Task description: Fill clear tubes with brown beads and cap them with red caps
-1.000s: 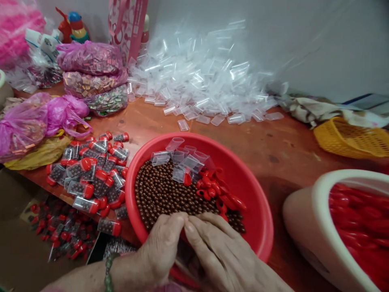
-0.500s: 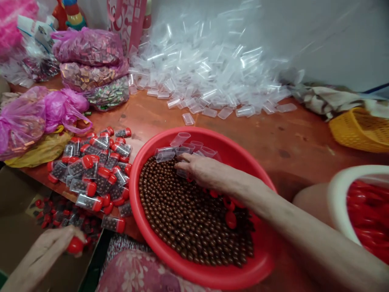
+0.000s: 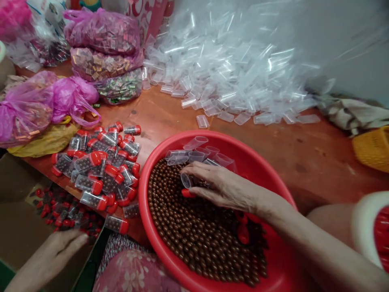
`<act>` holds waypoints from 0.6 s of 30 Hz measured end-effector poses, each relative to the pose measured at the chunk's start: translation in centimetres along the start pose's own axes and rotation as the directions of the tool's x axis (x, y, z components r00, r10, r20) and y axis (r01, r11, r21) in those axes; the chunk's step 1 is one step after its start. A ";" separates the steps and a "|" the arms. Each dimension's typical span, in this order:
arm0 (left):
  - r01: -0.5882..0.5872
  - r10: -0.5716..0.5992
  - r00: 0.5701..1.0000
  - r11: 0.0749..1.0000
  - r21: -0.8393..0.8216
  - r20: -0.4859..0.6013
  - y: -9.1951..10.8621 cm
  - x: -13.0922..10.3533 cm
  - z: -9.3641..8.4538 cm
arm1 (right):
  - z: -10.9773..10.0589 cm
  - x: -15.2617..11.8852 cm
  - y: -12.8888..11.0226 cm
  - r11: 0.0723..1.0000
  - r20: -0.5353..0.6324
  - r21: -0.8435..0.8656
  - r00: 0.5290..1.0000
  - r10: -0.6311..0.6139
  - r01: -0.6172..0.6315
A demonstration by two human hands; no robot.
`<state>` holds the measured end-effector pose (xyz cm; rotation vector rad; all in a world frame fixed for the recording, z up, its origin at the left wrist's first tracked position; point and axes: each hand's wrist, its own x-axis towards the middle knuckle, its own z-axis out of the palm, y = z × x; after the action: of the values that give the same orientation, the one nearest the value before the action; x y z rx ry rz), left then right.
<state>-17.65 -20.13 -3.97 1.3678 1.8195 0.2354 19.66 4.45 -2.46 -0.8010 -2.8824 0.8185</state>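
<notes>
A red basin (image 3: pixel 170 140) holds many brown balls (image 3: pixel 188 239), with clear empty tubes (image 3: pixel 196 142) along its back side and a few red caps (image 3: pixel 243 233) lying on the balls. My right hand (image 3: pixel 217 182) is over the balls, its fingers curled round a clear tube (image 3: pixel 186 181); a red cap (image 3: pixel 188 193) shows by its thumb. At the lower left my left hand (image 3: pixel 56 253) hovers over a cardboard box (image 3: pixel 15 227) of filled tubes (image 3: pixel 65 213), fingers extended, nothing seen in it. Filled, red-capped tubes (image 3: pixel 88 183) lie piled on the table left of the basin.
A large heap of clear tubes (image 3: pixel 231 81) lies at the back. Pink bags (image 3: pixel 103 36) of small packets stand back left. To the right are a yellow basket (image 3: pixel 372 148) and a white-rimmed tub (image 3: pixel 361 227) of red caps.
The view has shifted, moving the scene mostly right. My left hand has let go of the red-capped piece. My right hand has turned, and a tube and cap now show at its fingers.
</notes>
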 end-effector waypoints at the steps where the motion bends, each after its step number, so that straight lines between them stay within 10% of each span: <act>1: 0.002 -0.002 0.998 1.000 -0.008 0.061 1.7 0.3 0.2 | -0.1 0.0 -0.2 0.999 -0.019 0.050 1.000 0.006 -0.005; 7: -0.346 0.457 0.855 0.855 -0.386 0.246 11.8 3.3 0.5 | 0.0 -1.9 0.1 0.983 -0.078 -0.122 0.988 0.131 -0.140; 12: -0.442 0.598 0.786 0.719 -0.536 0.154 15.5 5.5 2.2 | -0.5 -4.5 -0.3 0.913 -0.293 -0.301 0.938 0.187 -0.276; 18: -0.626 0.658 0.752 0.693 -0.357 -0.039 16.7 6.5 3.6 | 0.5 -3.0 -2.3 0.891 -0.310 0.208 0.837 0.450 -0.403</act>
<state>-3.68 -9.06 0.29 1.6712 1.0738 0.8154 21.07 1.05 -1.45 -1.4414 -2.3352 0.7888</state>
